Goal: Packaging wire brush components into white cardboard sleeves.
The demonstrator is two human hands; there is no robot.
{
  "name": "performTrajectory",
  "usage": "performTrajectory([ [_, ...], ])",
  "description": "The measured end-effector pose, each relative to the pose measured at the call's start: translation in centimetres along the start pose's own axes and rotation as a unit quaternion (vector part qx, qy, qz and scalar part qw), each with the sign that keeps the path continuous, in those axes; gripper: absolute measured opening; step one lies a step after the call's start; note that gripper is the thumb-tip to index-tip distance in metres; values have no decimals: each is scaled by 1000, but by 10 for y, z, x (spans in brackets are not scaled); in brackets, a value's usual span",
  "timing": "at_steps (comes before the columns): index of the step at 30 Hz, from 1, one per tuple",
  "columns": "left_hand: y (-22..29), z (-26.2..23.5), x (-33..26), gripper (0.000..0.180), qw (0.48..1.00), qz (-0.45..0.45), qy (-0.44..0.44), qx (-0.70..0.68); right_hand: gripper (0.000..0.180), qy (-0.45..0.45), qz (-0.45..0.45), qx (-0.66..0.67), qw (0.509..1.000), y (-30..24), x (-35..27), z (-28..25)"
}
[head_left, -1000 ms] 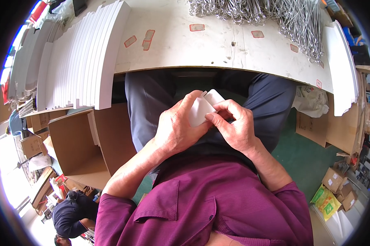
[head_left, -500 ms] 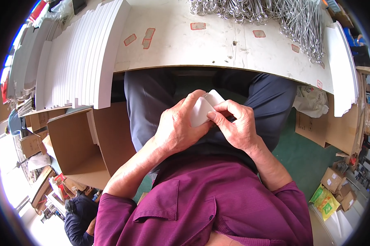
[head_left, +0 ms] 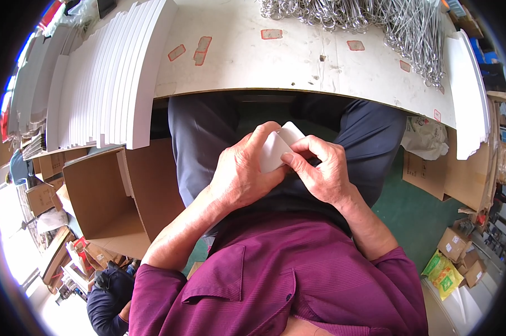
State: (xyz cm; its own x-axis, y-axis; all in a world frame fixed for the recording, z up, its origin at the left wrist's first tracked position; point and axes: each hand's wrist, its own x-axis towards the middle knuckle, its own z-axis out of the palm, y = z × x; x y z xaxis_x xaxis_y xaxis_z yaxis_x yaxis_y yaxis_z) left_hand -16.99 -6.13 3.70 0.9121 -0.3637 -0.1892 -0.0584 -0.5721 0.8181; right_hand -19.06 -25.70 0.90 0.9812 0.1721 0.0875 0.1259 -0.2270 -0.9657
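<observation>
Above my lap I hold a small bundle of white rounded-corner cards point(head_left: 273, 152) between both hands. My left hand point(head_left: 240, 173) is closed around their left side, fingers behind and thumb below. With thumb and forefinger, my right hand point(head_left: 324, 172) pinches their right edge. Another white card part point(head_left: 291, 132) shows behind the front one, fanned at an angle. How many cards there are, and any print on them, I cannot make out.
A white worktable point(head_left: 236, 61) lies ahead, with a heap of metal wire pieces with ringed ends point(head_left: 415, 45) at its far right. White panels point(head_left: 107, 84) stand in a row at left. An open cardboard box point(head_left: 104, 196) sits below them. A person point(head_left: 110, 299) is bent over at lower left.
My hands and the cards stay almost in place, with only a very slight shift to the left. The person at lower left has moved a little.
</observation>
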Motion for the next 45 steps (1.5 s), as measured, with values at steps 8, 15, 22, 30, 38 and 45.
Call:
performTrajectory([
  [8,-3,0,1,61,1000,-1,0,-6,15,-8,10,4,1000,2,2,1],
  [15,-7,1,1,62,1000,0,3,1,16,-14,23,13,1000,4,2,3],
  [22,-10,0,1,62,1000,-6,0,-5,16,-22,31,15,999,4,3,5],
  [30,-11,2,1,61,1000,-9,-1,-2,16,-19,34,20,999,6,3,6],
  [38,-12,2,1,60,1000,-12,0,-10,15,-15,43,35,998,7,1,8],
  [45,-12,2,1,60,1000,-13,2,-9,15,-11,33,22,999,7,2,8],
])
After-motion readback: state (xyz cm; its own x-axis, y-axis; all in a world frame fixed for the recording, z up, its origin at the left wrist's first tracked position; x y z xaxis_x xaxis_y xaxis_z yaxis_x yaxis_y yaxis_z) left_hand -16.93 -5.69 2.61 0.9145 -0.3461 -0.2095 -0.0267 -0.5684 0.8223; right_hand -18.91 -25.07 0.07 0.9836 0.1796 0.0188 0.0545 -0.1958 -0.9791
